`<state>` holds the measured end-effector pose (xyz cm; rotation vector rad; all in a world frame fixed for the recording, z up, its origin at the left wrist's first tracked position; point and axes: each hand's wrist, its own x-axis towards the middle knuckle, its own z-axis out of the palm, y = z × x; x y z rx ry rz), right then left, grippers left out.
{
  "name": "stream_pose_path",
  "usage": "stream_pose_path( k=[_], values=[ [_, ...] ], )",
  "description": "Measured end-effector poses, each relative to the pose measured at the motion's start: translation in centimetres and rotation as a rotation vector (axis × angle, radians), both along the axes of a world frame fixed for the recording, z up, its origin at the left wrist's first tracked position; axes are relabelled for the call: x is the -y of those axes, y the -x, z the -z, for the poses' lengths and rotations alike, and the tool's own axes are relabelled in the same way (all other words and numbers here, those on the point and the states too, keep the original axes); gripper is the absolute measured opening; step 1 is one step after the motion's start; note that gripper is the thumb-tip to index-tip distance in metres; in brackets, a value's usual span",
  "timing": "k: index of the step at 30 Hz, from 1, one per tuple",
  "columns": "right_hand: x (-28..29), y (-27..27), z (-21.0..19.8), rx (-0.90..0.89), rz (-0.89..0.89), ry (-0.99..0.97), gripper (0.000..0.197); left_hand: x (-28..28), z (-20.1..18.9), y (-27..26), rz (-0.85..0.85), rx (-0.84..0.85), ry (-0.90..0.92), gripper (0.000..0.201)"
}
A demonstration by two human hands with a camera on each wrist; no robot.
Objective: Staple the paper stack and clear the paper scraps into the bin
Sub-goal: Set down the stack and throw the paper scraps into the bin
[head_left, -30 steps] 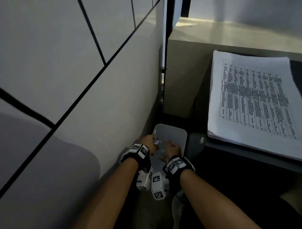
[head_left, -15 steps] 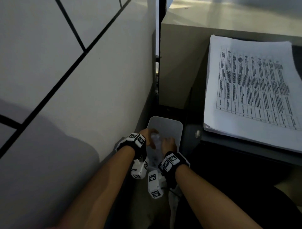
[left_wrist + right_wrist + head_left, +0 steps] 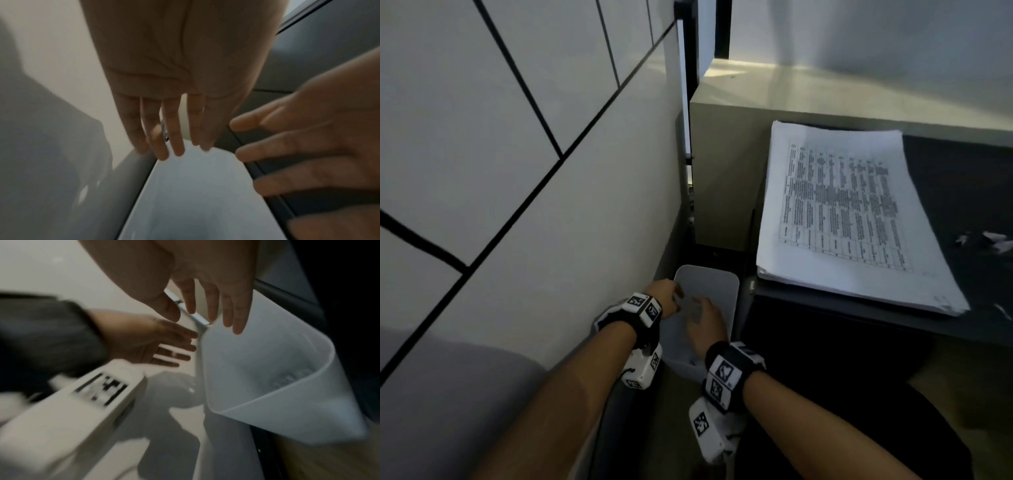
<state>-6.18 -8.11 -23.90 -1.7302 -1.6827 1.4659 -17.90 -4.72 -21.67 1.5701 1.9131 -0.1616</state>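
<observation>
1. Both hands hang over the bin (image 3: pixel 717 284), which sits on the floor between the wall (image 3: pixel 551 205) and the desk (image 3: pixel 859 322). Left hand (image 3: pixel 666 297) is above the bin's wall-side rim, right hand (image 3: pixel 703 322) over its mouth.
2. State: both have fingers spread and straight and hold nothing. The wrist views confirm this: left hand (image 3: pixel 185 73), right hand (image 3: pixel 197 272).
3. Bin interior is blurred in the right wrist view; there may be bits at the bottom, can't tell.
4. Key relation: leftover scraps (image 3: pixel 986 240) lie on the desk at about 2 o'clock from the hands, higher up and well apart, past the stack (image 3: pixel 852 219). One more sliver sits near the stack's near right corner.
5. Stack lies flat on the desk at about 1 o'clock, long axis running away from the person, between bin and scraps.
6. Right hand is nearer to both. My read: it goes next, up and over the stack.
7. Can't see a staple or a stapler; the stack's status is unknown.
</observation>
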Motion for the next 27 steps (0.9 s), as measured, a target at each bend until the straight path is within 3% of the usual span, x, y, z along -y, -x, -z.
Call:
stream_pose_path(
  k=[8,14,19,23,27],
  values=[
    [4.0,-4.6,-10.0,-0.143,-0.182,-0.208,0.025,-1.3,-10.1,-3.2,-0.123,0.029,-0.377,0.023],
    [5.2,-12.7,-17.7,-0.212,-0.229,-0.419,0.017,-1.7,-18.1,-8.0,-0.065,0.129,-0.682,0.014],
    [2.4,-21.8,-21.6,0.014,-0.131,-0.566,0.010,-2.2,-21.8,-15.1,0.160,0.162,-0.736,0.011],
    [-1.1,-28.8,-22.8,0.263,-0.048,-0.570,0.011,-3.1,-22.7,-21.5,0.375,0.136,-0.714,0.016],
    [-4.1,-34.5,-23.0,0.451,0.057,-0.540,0.012,-4.5,-22.7,-26.9,0.473,0.120,-0.646,0.021]
  ],
)
